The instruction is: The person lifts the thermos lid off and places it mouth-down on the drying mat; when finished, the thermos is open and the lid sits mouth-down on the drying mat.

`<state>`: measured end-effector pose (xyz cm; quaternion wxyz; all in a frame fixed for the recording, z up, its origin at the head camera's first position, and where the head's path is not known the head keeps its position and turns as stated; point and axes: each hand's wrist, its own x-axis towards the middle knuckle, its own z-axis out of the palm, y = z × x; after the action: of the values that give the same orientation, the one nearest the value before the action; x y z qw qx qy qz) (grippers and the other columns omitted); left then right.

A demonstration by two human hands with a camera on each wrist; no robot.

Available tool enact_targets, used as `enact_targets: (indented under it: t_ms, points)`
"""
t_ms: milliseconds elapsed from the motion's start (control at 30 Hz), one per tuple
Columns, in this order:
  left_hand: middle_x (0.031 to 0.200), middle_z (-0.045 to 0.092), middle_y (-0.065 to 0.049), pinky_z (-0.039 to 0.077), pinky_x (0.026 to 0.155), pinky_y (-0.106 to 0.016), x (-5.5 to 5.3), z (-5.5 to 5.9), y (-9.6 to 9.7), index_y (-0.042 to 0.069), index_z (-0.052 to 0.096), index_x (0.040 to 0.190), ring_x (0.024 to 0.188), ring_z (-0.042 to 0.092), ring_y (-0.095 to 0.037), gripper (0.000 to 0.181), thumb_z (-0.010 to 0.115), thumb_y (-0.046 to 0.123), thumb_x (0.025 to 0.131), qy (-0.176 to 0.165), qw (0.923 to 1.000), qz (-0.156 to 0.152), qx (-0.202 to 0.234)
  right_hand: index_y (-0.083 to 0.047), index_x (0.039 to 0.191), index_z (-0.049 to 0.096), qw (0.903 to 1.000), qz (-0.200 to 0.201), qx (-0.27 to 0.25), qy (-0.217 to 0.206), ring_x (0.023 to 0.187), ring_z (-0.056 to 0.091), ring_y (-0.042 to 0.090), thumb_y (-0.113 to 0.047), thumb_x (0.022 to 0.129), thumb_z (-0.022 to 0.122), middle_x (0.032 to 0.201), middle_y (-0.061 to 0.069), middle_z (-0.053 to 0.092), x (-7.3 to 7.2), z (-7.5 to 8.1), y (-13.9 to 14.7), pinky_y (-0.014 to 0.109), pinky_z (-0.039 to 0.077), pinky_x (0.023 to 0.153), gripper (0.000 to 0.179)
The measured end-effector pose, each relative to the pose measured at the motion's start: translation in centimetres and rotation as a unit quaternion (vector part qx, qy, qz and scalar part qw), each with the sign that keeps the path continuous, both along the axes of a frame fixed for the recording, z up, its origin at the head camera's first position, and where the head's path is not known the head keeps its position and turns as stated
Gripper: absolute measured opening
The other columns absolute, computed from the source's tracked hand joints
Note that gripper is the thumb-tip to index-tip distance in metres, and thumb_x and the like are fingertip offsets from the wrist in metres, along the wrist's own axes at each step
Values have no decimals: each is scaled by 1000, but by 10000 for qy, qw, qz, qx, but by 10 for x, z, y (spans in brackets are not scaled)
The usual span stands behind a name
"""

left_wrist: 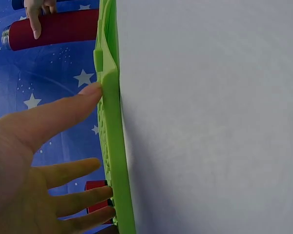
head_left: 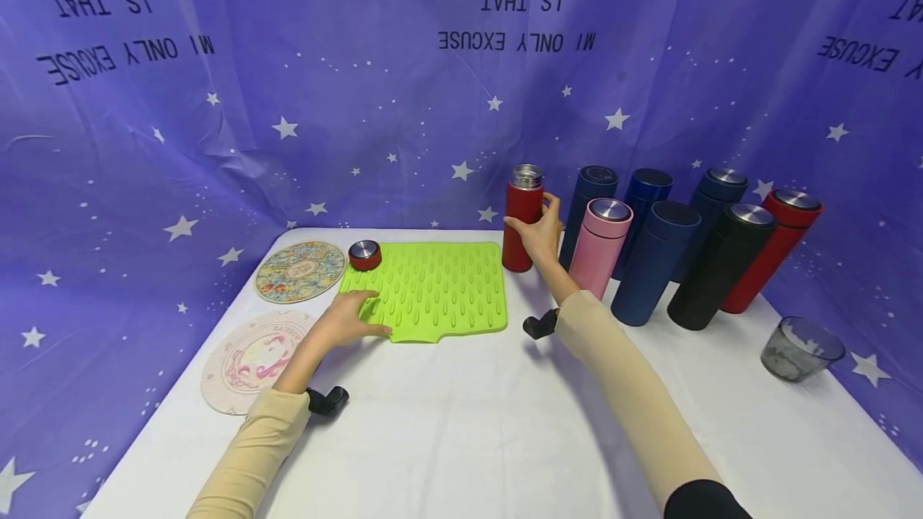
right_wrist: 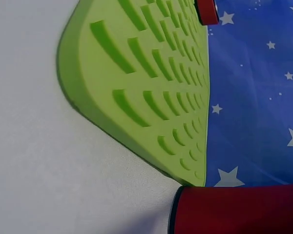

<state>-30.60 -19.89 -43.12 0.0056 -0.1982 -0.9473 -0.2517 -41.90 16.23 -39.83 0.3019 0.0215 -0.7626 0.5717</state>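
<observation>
My right hand (head_left: 542, 232) grips an uncapped red thermos bottle (head_left: 521, 251) round its side. The bottle stands upright just off the right end of a green ribbed mat (head_left: 433, 287), its steel neck bare. Only the lower part of the red thermos bottle (right_wrist: 239, 209) appears in the right wrist view. A red lid with a steel top (head_left: 364, 255) sits on the mat's far left corner. My left hand (head_left: 344, 320) is at the mat's near left edge, fingers spread and holding nothing. In the left wrist view its thumb (left_wrist: 63, 113) is at the rim of the mat (left_wrist: 118, 161).
Several capped bottles stand at the right, among them a pink one (head_left: 600, 251), a blue one (head_left: 652, 271) and a black one (head_left: 717, 275). A glass (head_left: 802, 349) stands at the right edge. Two round mats, one patterned (head_left: 317, 255), one pink (head_left: 234, 339), lie at the left.
</observation>
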Motion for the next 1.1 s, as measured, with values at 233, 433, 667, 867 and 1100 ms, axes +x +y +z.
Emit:
enact_targets:
  t_ms: [233, 433, 667, 867, 1100]
  points:
    - [134, 50, -30, 33, 104, -59, 0, 0, 1, -9, 49, 133, 125, 41, -49, 81, 80, 39, 76, -64, 9999, 7, -117, -7, 137, 33, 9999, -11, 80, -82, 111, 60, 33, -19, 76, 84, 129, 20, 58, 3, -2, 1, 45, 47, 97, 80]
    - [133, 50, -29, 33, 105, -59, 1, -2, -1, -9, 50, 133, 126, 41, -49, 81, 81, 39, 76, -84, 9999, 30, -65, -5, 143, 31, 9999, 40, 4, -113, 124, 52, 29, -17, 78, 82, 139, 19, 50, 13, -5, -2, 42, 42, 104, 83]
    - [134, 50, -29, 34, 105, -59, 2, -1, -2, -7, 50, 133, 126, 41, -48, 81, 81, 40, 76, -69, 9999, 63, -97, -3, 144, 35, 9990, 67, -290, 337, 136, 39, 22, -17, 78, 83, 147, 13, 42, 31, -3, -9, 40, 31, 112, 83]
    - [133, 51, -28, 35, 104, -59, 1, 1, -3, -8, 51, 133, 125, 43, -48, 80, 80, 40, 76, -34, 9999, 56, -147, -7, 145, 36, 9974, 243, -558, 373, 138, 36, 20, -20, 77, 84, 149, 11, 39, 51, 0, -10, 34, 29, 113, 84]
    - [132, 52, -28, 35, 103, -59, 0, 2, -2, -8, 51, 132, 124, 44, -48, 80, 80, 41, 76, -30, 9998, 13, -197, -2, 146, 34, 9940, 789, -669, 348, 139, 33, 25, -11, 80, 80, 150, 16, 36, 93, 13, -10, 36, 26, 114, 82]
